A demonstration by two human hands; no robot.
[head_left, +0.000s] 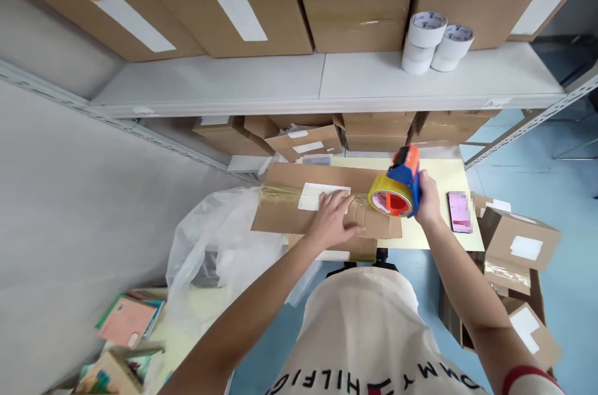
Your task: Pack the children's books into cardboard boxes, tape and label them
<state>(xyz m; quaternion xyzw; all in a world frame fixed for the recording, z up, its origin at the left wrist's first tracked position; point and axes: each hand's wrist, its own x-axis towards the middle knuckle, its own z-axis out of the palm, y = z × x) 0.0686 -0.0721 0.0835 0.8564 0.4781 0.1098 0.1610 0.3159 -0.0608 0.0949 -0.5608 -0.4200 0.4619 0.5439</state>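
A flat brown cardboard box (280, 213) lies across the pale yellow table, with tape along its middle and a white label (312, 197) on top. My left hand (332, 217) rests on the box with its fingers spread, partly over the label. In my right hand (427, 197) is a tape dispenser (407, 172), blue, orange and black, carrying a roll of yellow tape (384, 185). The dispenser is above the box's right end. Whether its tape touches the cardboard cannot be made out. Below the box's near edge, another piece of cardboard (364, 250) shows.
A phone (460, 211) lies on the table (436, 236) to the right. White tape rolls (426, 30) stand on the shelf (261, 80) ahead, beside large cartons (355, 15). Clear plastic sheeting (219, 220) hangs at the left. Several small boxes (518, 239) are piled at the right.
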